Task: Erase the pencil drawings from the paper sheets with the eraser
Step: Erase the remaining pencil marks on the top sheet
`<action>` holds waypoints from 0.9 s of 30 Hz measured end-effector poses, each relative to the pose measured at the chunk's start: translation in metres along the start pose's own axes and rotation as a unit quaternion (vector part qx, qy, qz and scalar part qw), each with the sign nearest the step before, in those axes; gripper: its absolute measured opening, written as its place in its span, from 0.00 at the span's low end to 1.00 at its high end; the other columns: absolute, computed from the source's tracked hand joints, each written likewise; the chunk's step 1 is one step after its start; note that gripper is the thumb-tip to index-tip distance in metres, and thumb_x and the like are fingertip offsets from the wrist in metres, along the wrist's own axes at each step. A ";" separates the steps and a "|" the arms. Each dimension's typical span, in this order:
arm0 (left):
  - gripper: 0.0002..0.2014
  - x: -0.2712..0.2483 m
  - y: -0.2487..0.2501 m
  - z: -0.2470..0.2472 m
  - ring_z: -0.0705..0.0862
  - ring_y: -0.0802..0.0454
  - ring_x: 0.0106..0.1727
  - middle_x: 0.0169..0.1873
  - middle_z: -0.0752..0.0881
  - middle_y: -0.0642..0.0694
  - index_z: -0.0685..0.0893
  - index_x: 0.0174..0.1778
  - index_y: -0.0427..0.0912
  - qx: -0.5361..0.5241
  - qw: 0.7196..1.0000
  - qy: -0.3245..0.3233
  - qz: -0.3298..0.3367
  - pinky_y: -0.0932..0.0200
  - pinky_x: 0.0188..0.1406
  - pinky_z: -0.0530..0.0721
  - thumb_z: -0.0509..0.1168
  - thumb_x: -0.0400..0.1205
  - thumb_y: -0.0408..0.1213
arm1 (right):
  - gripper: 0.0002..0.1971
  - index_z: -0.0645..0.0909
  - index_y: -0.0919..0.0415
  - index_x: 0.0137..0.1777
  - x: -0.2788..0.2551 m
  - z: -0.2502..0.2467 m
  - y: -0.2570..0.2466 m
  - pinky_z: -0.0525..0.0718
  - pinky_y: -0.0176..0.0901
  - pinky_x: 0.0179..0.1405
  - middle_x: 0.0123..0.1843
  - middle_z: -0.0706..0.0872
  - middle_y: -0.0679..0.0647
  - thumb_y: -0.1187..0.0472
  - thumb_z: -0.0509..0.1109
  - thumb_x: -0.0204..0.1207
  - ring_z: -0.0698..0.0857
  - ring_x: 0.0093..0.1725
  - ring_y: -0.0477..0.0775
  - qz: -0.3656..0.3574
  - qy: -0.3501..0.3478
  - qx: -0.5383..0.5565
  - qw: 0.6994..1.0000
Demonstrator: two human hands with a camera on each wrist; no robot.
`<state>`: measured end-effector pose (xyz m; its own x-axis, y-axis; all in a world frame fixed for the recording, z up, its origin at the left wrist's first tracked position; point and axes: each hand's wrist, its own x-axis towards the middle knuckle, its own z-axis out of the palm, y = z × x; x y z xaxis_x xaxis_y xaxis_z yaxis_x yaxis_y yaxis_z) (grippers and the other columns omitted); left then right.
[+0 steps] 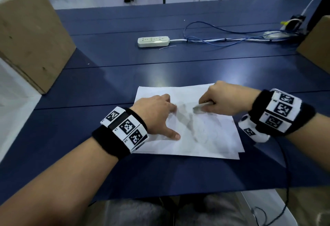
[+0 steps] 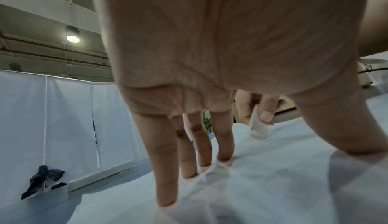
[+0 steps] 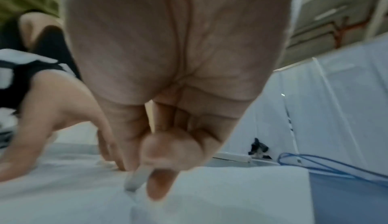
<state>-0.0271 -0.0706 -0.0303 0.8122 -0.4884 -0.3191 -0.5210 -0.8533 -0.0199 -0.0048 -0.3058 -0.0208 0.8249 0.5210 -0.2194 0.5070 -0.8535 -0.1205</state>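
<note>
Mid-erase on the top sheet [image 1: 205,136]. The stack of sheets lies flat on the blue table [image 1: 125,68], near the front edge; the edge of at least one more sheet pokes out underneath at the lower right.

Right hand [image 1: 226,100] has the eraser [image 1: 197,108] pinched between thumb and curled fingers. The wrist view shows the tip of the eraser [image 3: 134,177] down on the paper, and the left wrist view confirms it: eraser [image 2: 258,128] angled, its lower end at or on the sheet. It sits in the upper middle of the page, at the top of the drawing.

Left hand [image 1: 157,113] is flat, fingers [image 2: 166,169] straight and spread, fingertips and thumb pressing the sheet down just left of the eraser. It holds nothing, just pins the paper. The paper puckers slightly at the fingertips.

Drawing [image 1: 200,131]: faint grey lines run from under the eraser down toward the lower middle of the page. There's a grey smudge between the two hands. My read: a good part is left to do on this sheet, and the sheets under it aren't started.

Next move, as I judge it: short strokes working down along the remaining lines, left hand staying close to the eraser so the sheet doesn't buckle or tear. Pressure should be firm but not hard, since the paper is thin and already creasing. The left hand will need to shift down as the eraser moves toward the lower lines.
</note>
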 end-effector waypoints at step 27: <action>0.68 -0.012 0.000 -0.003 0.68 0.54 0.73 0.72 0.66 0.57 0.57 0.85 0.54 0.016 0.998 -0.051 0.022 0.47 0.64 0.81 0.75 0.49 0.77 | 0.26 0.80 0.60 0.39 -0.021 0.016 -0.026 0.80 0.45 0.45 0.40 0.83 0.54 0.38 0.54 0.81 0.81 0.43 0.58 -0.158 -0.006 -0.037 0.987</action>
<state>-0.0359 -0.0659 -0.0235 0.7577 -0.5032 -0.4154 -0.5658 -0.8238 -0.0341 -0.0390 -0.2947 -0.0282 0.6195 0.7609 -0.1929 0.7563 -0.6444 -0.1131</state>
